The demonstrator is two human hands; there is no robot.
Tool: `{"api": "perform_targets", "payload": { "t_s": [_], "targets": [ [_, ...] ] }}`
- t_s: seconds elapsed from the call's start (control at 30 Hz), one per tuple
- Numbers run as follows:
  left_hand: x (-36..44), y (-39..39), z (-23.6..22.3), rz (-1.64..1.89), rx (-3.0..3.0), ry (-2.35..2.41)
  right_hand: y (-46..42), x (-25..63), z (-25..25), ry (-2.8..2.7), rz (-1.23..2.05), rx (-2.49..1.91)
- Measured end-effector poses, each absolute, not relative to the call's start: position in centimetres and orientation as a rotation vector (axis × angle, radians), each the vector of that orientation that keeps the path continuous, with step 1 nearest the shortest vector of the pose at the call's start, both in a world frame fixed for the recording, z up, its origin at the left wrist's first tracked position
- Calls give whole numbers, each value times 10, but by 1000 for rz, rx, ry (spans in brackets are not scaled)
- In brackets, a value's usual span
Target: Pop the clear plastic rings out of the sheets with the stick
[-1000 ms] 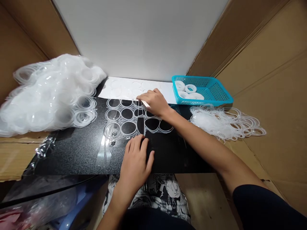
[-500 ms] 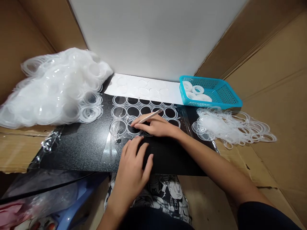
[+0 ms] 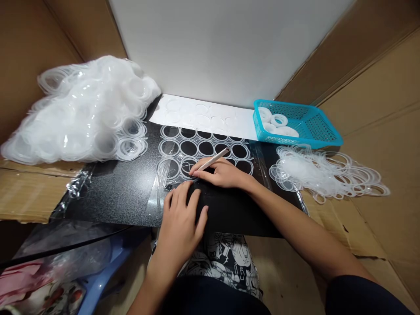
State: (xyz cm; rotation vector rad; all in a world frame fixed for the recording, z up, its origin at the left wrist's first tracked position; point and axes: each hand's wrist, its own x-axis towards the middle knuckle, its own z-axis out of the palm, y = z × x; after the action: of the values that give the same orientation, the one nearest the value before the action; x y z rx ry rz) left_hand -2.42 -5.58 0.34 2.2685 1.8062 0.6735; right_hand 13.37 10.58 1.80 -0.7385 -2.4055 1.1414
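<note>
A clear plastic sheet of punched circles (image 3: 197, 151) lies on a black board (image 3: 114, 192). My right hand (image 3: 223, 173) is closed round a thin white stick-like tool (image 3: 215, 158), with its tip down on a ring at the sheet's near row. My left hand (image 3: 180, 218) lies flat with fingers spread, pressing the near edge of the sheet onto the board just below the right hand.
A big heap of clear plastic rings (image 3: 82, 113) fills the left. A smaller pile of rings (image 3: 324, 173) lies at the right, beside a teal basket (image 3: 315, 127) with white rolls. A white sheet (image 3: 203, 116) lies behind. Cardboard walls stand on both sides.
My right hand came back from the far edge of the sheet to its near row and now holds the tool tip on a ring. The left hand stayed pressing.
</note>
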Motion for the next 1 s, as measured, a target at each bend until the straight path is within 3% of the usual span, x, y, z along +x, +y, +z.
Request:
{"api": "perform_targets", "payload": {
  "t_s": [0.2,0.47,0.63,1.0],
  "targets": [
    [-23,-45,5,630,2261,1862,101,134,17,-2501,912,-531],
    [-27,-43,2,608,2276,1879,92,131,3,-2692,65,-389],
    [-27,-45,3,595,2277,1889,101,122,10,-2676,-264,-472],
    [-26,-45,2,614,2286,1885,195,81,52,-2776,-189,-978]
  ]
}}
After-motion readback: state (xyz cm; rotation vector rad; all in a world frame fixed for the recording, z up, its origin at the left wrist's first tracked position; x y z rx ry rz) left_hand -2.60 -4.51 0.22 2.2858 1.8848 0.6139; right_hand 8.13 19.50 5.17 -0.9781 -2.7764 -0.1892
